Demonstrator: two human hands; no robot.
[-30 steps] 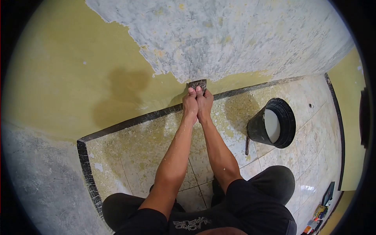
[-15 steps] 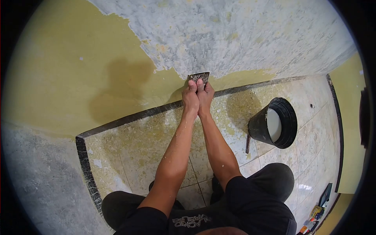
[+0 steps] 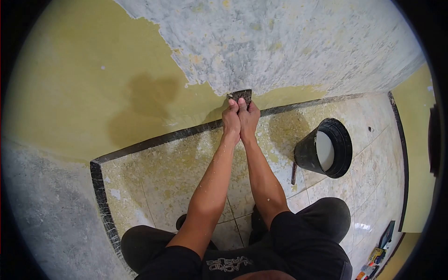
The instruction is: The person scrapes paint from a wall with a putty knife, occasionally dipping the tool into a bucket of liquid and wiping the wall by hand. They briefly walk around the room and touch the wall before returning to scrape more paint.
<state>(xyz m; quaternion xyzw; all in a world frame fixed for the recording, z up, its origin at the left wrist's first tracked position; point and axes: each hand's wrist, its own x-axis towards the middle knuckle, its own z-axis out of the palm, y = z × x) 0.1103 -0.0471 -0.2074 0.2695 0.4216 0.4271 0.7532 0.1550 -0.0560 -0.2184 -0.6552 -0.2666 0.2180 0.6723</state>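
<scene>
Both my hands grip one scraper [image 3: 241, 95], its dark, flake-specked blade pressed to the wall low down, at the edge between yellow paint and bare grey plaster. My left hand [image 3: 231, 116] is closed on it from the left, thumb along the blade. Beside it my right hand [image 3: 248, 116] closes on the same tool, its thumb also on the blade. The handle is hidden inside my hands. Yellow paint [image 3: 93, 70] covers the wall to the left; scraped plaster [image 3: 298, 42] spreads above and to the right.
A black bucket [image 3: 308, 151] with whitish liquid stands on the tiled floor to the right, a brown stick-like piece [image 3: 294, 173] beside it. Paint flakes [image 3: 186, 163] litter the tiles. A dark skirting strip [image 3: 168, 136] runs along the wall's foot. Several small items [image 3: 375, 255] lie at lower right.
My hands and the scraper appear slightly lower and further right in view. The wall's paint edge has also shifted a little right, so the camera has moved somewhat.
</scene>
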